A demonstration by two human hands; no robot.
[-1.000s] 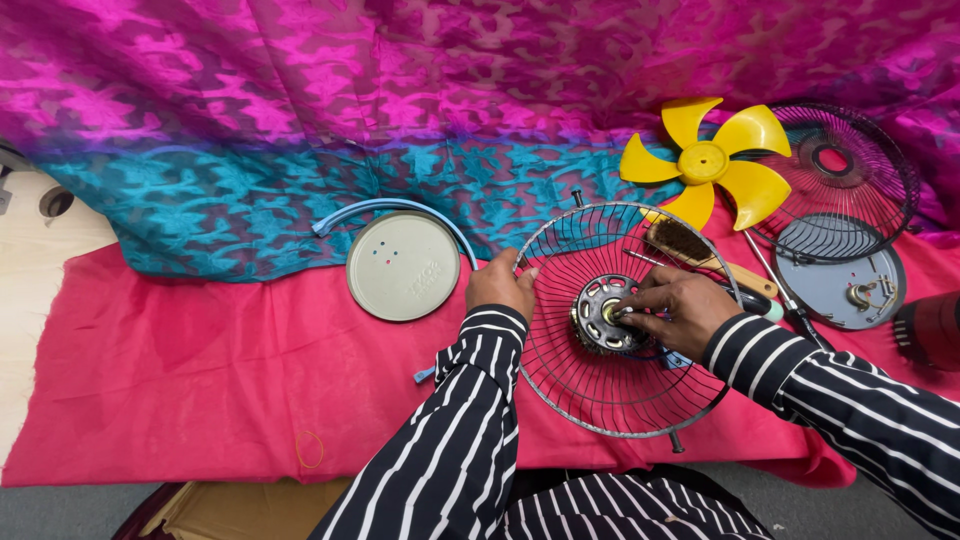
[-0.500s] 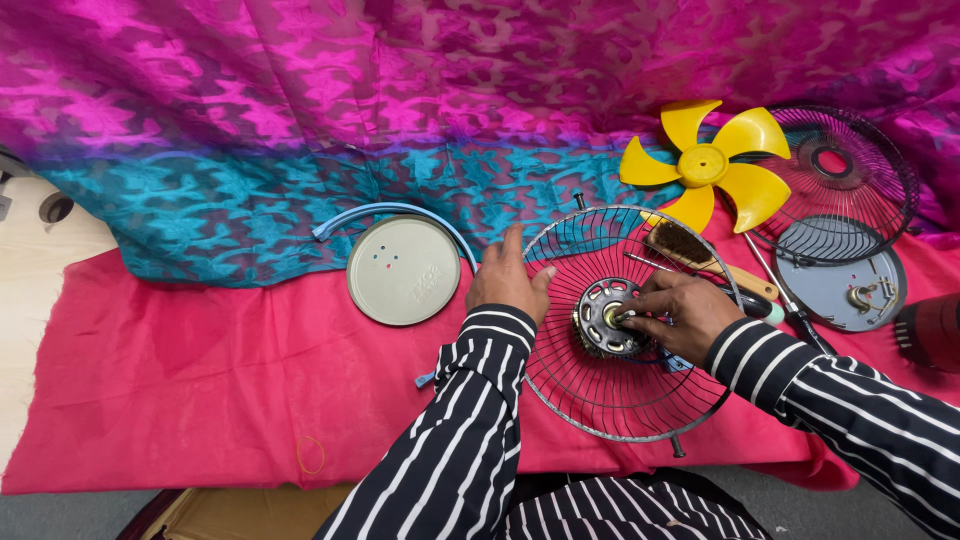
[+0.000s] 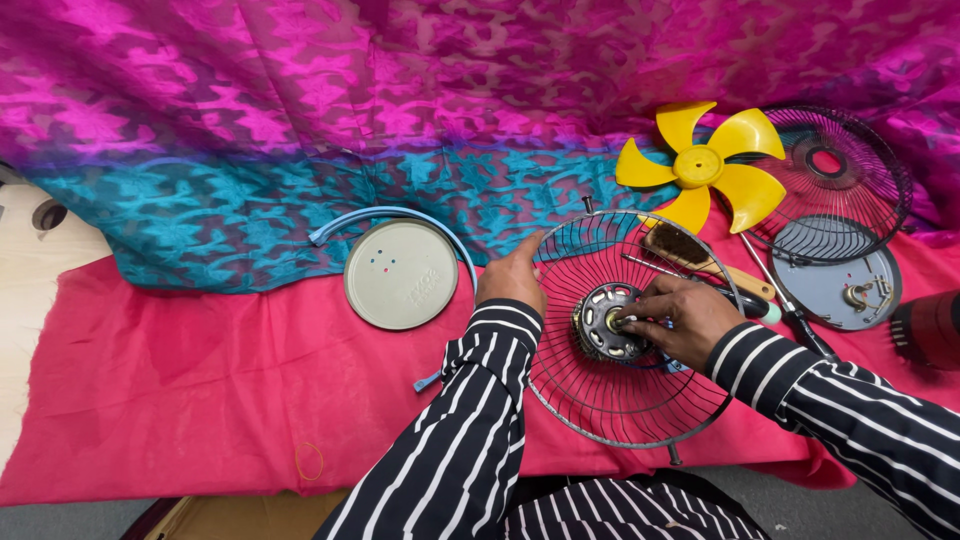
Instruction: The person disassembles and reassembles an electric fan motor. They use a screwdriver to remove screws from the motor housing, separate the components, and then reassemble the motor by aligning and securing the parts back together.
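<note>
Near the desk's front edge, the left hand is gripping the round black wire fan guard's rim; right hand fingers are pinching its grey metal hub. A loosened grip could let the guard rotate.

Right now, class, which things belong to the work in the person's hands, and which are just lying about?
In hand:
- wire fan guard, steadied at its rim by the left hand
- round hub at its centre, touched by the right hand

Lying about:
- yellow fan blade
- second wire guard
- round grey cover
- brush
- grey back plate
</note>
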